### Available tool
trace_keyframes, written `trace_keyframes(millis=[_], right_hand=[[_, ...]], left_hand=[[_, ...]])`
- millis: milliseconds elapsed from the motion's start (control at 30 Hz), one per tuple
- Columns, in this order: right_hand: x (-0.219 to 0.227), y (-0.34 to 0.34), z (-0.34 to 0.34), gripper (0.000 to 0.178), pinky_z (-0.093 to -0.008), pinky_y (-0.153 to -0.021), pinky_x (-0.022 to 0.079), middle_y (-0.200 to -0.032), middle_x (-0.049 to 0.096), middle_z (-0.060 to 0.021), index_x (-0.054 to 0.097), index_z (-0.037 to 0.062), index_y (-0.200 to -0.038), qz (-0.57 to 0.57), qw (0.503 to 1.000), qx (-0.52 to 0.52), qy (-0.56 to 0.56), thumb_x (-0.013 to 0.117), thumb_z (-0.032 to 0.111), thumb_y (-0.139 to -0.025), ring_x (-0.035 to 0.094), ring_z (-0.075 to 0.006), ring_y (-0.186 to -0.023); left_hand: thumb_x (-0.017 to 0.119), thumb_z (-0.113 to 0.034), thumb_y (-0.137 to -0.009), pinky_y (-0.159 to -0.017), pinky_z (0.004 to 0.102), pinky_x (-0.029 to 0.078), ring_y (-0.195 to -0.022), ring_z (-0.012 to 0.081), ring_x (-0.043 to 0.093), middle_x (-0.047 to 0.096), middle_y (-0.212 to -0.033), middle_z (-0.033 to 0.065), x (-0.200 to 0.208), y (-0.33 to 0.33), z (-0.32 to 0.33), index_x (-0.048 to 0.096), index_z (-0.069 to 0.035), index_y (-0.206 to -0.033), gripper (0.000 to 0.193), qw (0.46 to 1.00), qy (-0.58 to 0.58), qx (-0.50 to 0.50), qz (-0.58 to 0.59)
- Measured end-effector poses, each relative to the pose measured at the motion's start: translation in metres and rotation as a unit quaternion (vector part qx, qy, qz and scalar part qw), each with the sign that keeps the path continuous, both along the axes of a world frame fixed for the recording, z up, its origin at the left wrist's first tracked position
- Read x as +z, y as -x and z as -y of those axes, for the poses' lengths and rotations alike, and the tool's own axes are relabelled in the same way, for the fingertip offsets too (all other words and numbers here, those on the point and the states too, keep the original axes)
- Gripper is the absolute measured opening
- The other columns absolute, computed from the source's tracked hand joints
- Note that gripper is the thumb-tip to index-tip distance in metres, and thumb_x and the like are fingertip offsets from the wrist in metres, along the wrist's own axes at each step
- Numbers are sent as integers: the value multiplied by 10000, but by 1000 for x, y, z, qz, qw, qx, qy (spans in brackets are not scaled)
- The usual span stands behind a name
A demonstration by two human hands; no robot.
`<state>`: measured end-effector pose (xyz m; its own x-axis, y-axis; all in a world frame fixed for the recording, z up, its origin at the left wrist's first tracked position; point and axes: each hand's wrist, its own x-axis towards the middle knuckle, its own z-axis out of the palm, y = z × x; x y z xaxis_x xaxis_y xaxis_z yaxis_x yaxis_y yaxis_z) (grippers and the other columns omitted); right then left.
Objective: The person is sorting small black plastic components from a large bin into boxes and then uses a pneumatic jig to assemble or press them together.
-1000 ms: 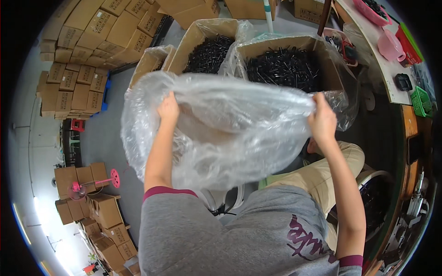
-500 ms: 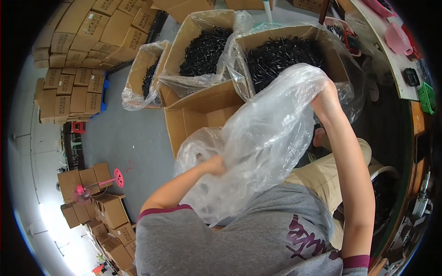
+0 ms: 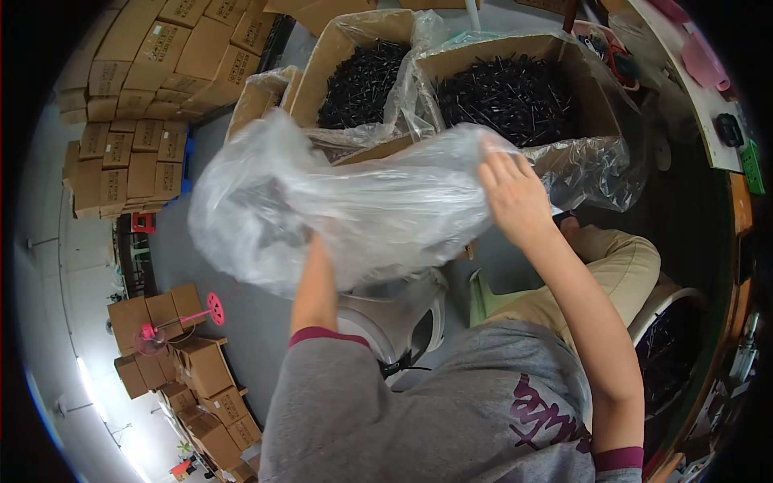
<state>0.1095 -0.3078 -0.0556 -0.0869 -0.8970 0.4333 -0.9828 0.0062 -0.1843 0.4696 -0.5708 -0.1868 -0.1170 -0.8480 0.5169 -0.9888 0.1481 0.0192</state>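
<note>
A large clear plastic bag (image 3: 386, 201) stretches between my hands, crumpled and partly blurred, across an open cardboard box that it mostly covers. My right hand (image 3: 511, 193) grips the bag's right end, fingers pressed over the film. The left hand (image 3: 319, 249) reaches up into the bag's left part; film and blur hide its fingers. Beyond the bag stand two film-lined cardboard boxes, a left one (image 3: 306, 88) and a right one (image 3: 600, 113). Both hold heaps of small black parts (image 3: 507, 97).
A grey plastic seat (image 3: 378, 318) and a green stool leg (image 3: 483, 294) are close below the bag. Stacked cartons (image 3: 153, 60) line the left. A pink fan (image 3: 153, 332) stands on the left floor. At the right runs a workbench (image 3: 684, 88); a tub (image 3: 672, 322) stands beside my leg.
Both hands have swung the bag to the left and forward, and it now lies more level over the box. The grey seat and green leg have come into view beneath it.
</note>
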Motion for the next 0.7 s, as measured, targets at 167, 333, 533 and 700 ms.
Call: trace_keyframes(millis=[167, 333, 533, 700], right_hand=[[-42, 15, -38, 270, -444, -997, 444, -1253, 545, -185, 555, 21, -1061, 164, 946, -142, -239, 591, 80, -799, 534, -342, -1189], [-27, 37, -36, 253, -442, -842, 542, -1125, 623, -227, 666, -17, -1015, 275, 882, -294, -247, 607, 128, -816, 639, -368, -1031], [-20, 39, -4, 453, -371, -540, 546, -751, 674, -224, 593, -81, -1224, 691, 647, -262, -187, 429, -5, -809, 695, -322, -582], [-2, 31, 2, 290, -312, -627, 540, -834, 666, -149, 590, -45, -1022, 790, 579, -194, 47, 407, -33, -797, 682, -222, -707]], left_hand=[[621, -417, -865, -1068, 486, 397, -1229, 469, 490, 500, -1347, 297, -95, 6, -54, 342, -31, -1454, 758, 934, -346, -17, 84], [794, -466, -709, -1106, 453, 368, -1372, 455, 383, 395, -1463, 331, 1, 74, -56, 201, -19, -1536, 1111, 680, -727, -86, -46], [852, -408, -627, -1061, 412, 427, -1254, 380, 540, 537, -1374, 260, 28, 38, -92, 464, 22, -1386, 955, 639, -670, -273, 261], [748, -238, -703, -843, 448, 546, -941, 337, 670, 711, -1018, 190, 25, 40, -46, 682, 32, -1087, 474, 741, -671, 28, -9]])
